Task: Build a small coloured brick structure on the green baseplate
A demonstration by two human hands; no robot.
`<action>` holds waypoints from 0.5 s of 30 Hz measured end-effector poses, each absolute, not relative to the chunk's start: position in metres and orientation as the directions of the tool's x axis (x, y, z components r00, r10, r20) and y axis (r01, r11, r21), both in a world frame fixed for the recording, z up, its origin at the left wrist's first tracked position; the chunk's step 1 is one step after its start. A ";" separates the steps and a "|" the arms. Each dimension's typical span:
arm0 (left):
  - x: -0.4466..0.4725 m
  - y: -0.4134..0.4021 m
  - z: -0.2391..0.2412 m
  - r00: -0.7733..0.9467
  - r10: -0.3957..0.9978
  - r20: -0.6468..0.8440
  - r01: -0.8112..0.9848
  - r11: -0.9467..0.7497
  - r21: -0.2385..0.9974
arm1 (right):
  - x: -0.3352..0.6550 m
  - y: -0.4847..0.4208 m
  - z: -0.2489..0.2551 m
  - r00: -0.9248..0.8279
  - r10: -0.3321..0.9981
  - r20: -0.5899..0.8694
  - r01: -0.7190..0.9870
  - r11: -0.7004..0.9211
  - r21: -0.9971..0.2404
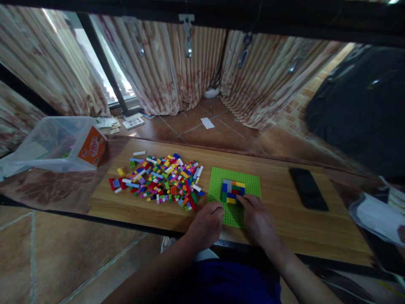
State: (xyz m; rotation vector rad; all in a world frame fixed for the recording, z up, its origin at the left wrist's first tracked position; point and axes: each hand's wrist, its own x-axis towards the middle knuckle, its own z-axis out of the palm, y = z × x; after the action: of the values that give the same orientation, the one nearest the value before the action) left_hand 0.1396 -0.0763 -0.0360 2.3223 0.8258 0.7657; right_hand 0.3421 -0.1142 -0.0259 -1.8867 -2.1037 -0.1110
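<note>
A green studded baseplate (253,181) lies on the wooden board in front of me. On it stands a low, square structure of toy bricks (228,185) in blue, grey, yellow, green and orange, with red showing in its middle. My right hand (257,215) reaches over the plate's right side, its closed fingertips touching the structure's near right corner; whatever lies between them is hidden. Fingers curled together, my left hand (209,221) rests at the plate's near left edge, and I cannot see what it holds. Loose toy bricks (164,177) of many colours spread to the left of the plate.
A black phone (308,188) lies on the board's right part. At the far left stands a clear plastic box (57,143) with an orange label. White plastic wrapping (378,215) lies at the right edge. Metal clips (188,42) hang from a dark bar overhead.
</note>
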 end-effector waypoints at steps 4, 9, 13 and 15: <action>0.139 -0.077 -0.037 0.650 0.686 0.328 0.361 -0.658 0.661 | 0.338 -0.120 -0.029 -0.108 0.960 0.259 0.991 0.124 -0.045; 0.139 -0.078 -0.035 0.655 0.681 0.329 0.359 -0.663 0.657 | 0.340 -0.123 -0.035 -0.106 0.959 0.264 0.989 0.128 -0.068; 0.139 -0.077 -0.034 0.649 0.683 0.335 0.362 -0.664 0.654 | 0.344 -0.123 -0.042 -0.074 0.955 0.287 0.977 0.128 -0.173; 0.140 -0.077 -0.035 0.648 0.679 0.344 0.362 -0.672 0.646 | 0.345 -0.122 -0.045 -0.054 0.953 0.299 0.964 0.128 -0.232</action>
State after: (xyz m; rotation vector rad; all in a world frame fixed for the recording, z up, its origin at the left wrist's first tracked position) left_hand 0.1400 -0.0773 -0.0354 2.3332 0.8091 0.7881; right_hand 0.3452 -0.1223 -0.0455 -1.8530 -2.0376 -0.0428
